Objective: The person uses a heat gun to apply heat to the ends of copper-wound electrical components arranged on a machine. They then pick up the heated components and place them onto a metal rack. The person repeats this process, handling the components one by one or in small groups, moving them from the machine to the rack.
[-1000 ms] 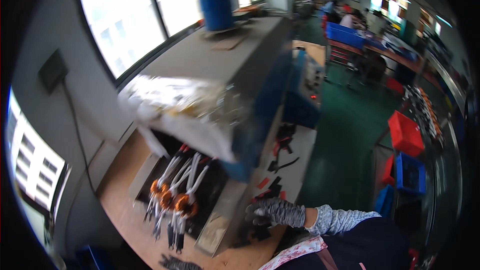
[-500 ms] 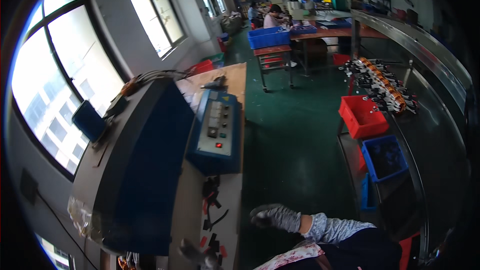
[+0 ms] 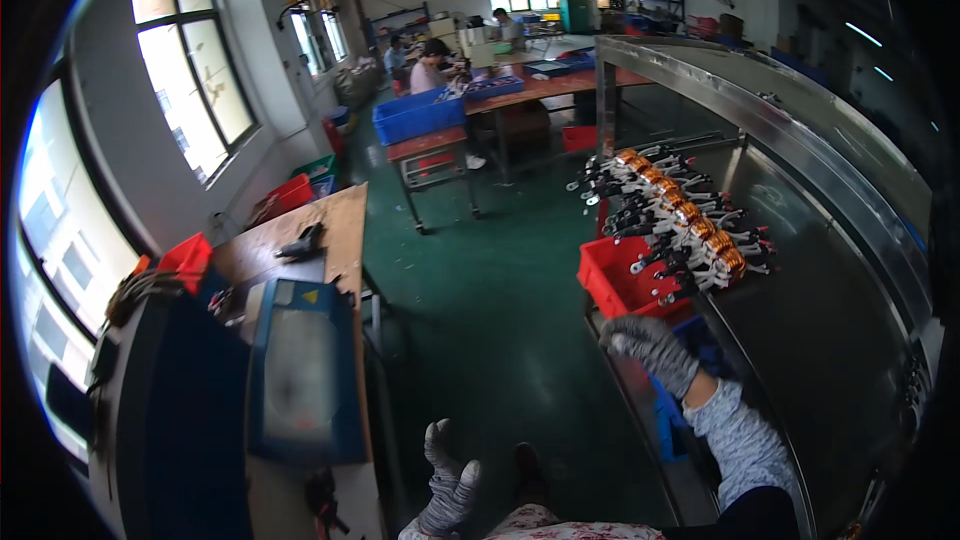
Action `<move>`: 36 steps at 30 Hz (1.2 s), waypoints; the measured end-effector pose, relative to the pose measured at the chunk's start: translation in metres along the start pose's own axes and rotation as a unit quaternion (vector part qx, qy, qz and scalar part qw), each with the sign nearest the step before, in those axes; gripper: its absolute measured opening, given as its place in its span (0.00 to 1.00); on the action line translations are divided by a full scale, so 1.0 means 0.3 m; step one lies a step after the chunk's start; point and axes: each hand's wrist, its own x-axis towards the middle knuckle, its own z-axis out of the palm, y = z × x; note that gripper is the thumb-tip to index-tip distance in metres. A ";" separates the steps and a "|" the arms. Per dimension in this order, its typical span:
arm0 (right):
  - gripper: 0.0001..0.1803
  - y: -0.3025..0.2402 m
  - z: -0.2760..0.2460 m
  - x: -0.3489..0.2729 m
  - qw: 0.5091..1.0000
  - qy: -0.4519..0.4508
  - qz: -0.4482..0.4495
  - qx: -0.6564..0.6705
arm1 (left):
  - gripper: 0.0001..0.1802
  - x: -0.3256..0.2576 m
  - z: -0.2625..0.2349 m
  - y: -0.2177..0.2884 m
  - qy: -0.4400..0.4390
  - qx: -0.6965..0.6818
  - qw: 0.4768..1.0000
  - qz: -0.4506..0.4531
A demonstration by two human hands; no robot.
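From where I stand, the coils (image 3: 685, 215) lie in a close row on the steel rack (image 3: 820, 350) to the person's right, copper rings in the middle, pale leads and black sleeves sticking out either side. That batch looks well along, with leads fitted on those I can make out; whether any sleeve needs more work, or how many coils are left elsewhere, I can't tell.

The left hand (image 3: 446, 500), gloved in grey, is wide over the floor (image 3: 470, 340), thumb apart from fingers, nothing in it. The right hand (image 3: 655, 350), gloved too, has its fingers loosely bent near the rack's edge, just short of the row; its palm is hidden, so I can't tell if it holds anything.

A red bin (image 3: 598, 275) sits below the coils. Left, a blue machine (image 3: 262, 370) stands by a wooden bench (image 3: 347, 220); beyond, someone (image 3: 430, 68) works at a table (image 3: 560, 85).
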 end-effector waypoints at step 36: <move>0.31 -0.042 -1.422 2.239 0.712 0.515 -0.331 -0.345 | 0.39 1.640 0.538 -0.672 0.019 -0.015 0.997 -0.077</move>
